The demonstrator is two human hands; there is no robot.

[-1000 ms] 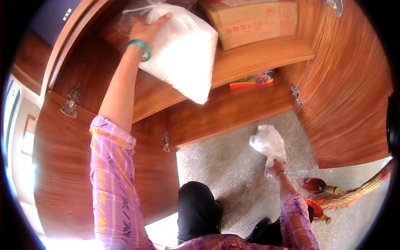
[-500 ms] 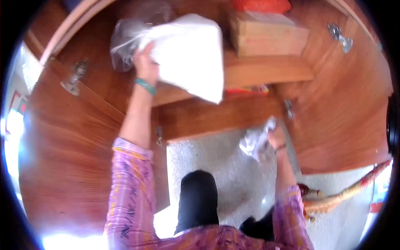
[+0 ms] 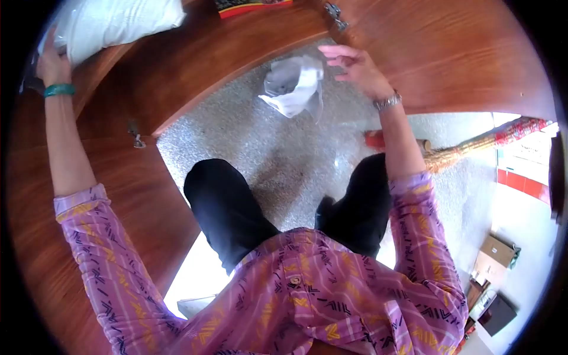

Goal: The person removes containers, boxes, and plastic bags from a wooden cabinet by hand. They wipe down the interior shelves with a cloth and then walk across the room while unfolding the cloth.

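Note:
A white package in clear plastic [image 3: 127, 23] is at the upper left, over the edge of the wooden shelf. My left hand [image 3: 54, 64], with a green bangle at the wrist, grips the package's near left end; its fingertips are partly hidden. Out over the floor, my right hand [image 3: 358, 70] is open, its fingers spread and holding nothing. Just left of those fingertips is a crumpled white plastic bag [image 3: 305, 89], slightly blurred and apart from the hand.
Wooden cabinet doors [image 3: 461, 53] stand swung out on both sides, with metal hinges [image 3: 336, 16]. A red and yellow packet [image 3: 251, 6] lies in the lower compartment. A straw broom [image 3: 467, 151] rests on the speckled floor [image 3: 236, 130] at right, near a cardboard box [image 3: 496, 253].
My right hand has let go of the white plastic bag. The view has tilted down and shifted, so the white package and my left hand now appear farther up and left.

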